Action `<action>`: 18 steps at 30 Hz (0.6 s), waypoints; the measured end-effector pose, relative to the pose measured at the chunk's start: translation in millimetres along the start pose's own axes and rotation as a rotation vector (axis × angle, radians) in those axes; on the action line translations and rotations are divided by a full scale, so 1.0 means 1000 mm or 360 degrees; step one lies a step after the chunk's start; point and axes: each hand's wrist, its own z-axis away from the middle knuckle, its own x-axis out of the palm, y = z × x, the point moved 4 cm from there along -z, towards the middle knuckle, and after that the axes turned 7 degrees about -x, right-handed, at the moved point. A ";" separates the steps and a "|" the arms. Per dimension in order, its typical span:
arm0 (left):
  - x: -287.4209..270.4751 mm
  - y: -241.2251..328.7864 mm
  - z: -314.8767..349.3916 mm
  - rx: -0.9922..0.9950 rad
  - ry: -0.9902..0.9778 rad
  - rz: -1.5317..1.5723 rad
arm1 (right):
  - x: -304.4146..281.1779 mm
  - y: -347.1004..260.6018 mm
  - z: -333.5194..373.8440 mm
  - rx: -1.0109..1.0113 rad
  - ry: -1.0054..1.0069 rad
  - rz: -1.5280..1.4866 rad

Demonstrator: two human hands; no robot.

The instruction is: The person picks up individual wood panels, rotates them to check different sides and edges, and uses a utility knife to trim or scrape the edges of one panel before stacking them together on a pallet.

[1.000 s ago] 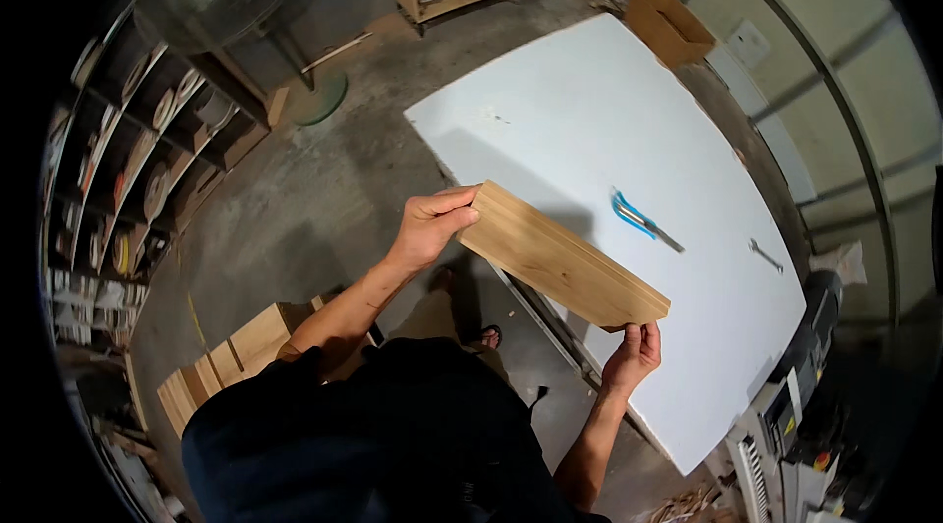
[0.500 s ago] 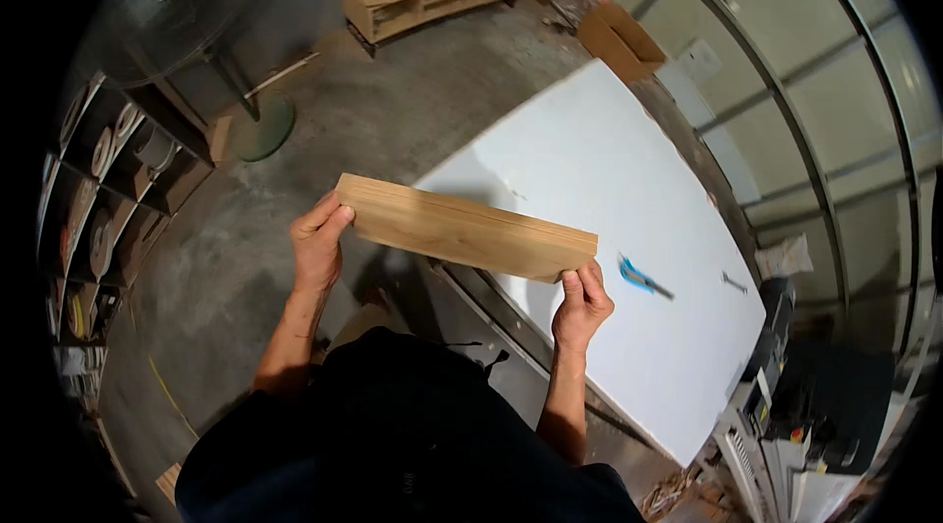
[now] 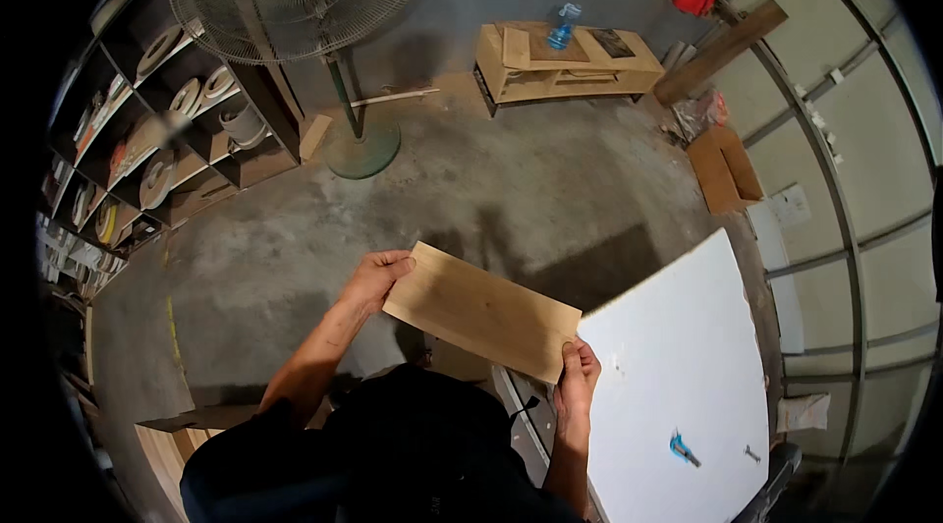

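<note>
A pale rectangular wooden board [image 3: 483, 313] is held out in front of my body, its broad face turned up and its right end nearer to me. My left hand [image 3: 381, 277] grips its left end, thumb on the upper face. At the other end, my right hand [image 3: 578, 372] pinches the right edge with the thumb on top. Whether more boards lie beneath this face is hidden. Just beyond my right hand is a white-topped table [image 3: 678, 327]. On it rest a blue-handled cutting tool [image 3: 684, 448] and a small metal wrench-like piece [image 3: 751, 453].
A standing fan [image 3: 360, 145] and a shelf of edging rolls [image 3: 162, 130] stand at the left. By the back wall is a low wooden cabinet [image 3: 570, 73] with a blue bottle [image 3: 561, 33]. A cardboard box [image 3: 724, 169] sits at right. Wooden pieces [image 3: 167, 454] lie lower left.
My view has swung left and up, away from the table. The board has been tilted from showing its lined long edge to showing its broad face; both hands keep hold.
</note>
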 end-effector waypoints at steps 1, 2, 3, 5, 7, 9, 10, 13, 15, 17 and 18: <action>-0.001 0.002 -0.013 -0.0083 0.0017 0.0055 | 0.001 0.005 -0.012 0.0003 -0.0004 0.0036; -0.007 0.006 -0.027 -0.0181 0.0127 -0.0176 | 0.004 0.009 -0.026 0.0005 -0.0021 -0.0003; -0.006 0.016 -0.039 -0.0168 0.0142 -0.0183 | 0.007 0.013 -0.040 0.0008 -0.0033 -0.0019; 0.006 0.034 -0.064 -0.0273 -0.0183 -0.0057 | 0.014 0.020 -0.072 -0.0007 0.0020 -0.0040; 0.011 0.058 -0.099 -0.0049 -0.0262 -0.0343 | 0.030 0.015 -0.107 -0.0012 -0.0043 -0.0086; 0.024 0.081 -0.134 0.0156 -0.0342 -0.0632 | 0.037 0.016 -0.146 -0.0189 -0.0210 -0.0070; 0.035 0.100 -0.149 0.0564 -0.0138 -0.1163 | 0.045 0.012 -0.166 -0.0264 -0.0281 0.0048; 0.080 0.148 -0.190 0.1109 -0.0184 -0.1991 | 0.076 -0.008 -0.217 -0.0168 -0.0173 0.0157; 0.113 0.172 -0.215 0.1237 -0.0473 -0.2261 | 0.094 -0.021 -0.252 -0.0151 -0.0261 0.0247; 0.143 0.181 -0.243 0.0756 -0.0866 -0.2281 | 0.107 -0.031 -0.287 -0.0092 -0.0306 0.0389; 0.157 0.184 -0.260 0.0418 -0.0993 -0.2261 | 0.109 -0.035 -0.305 -0.0109 -0.0355 0.0445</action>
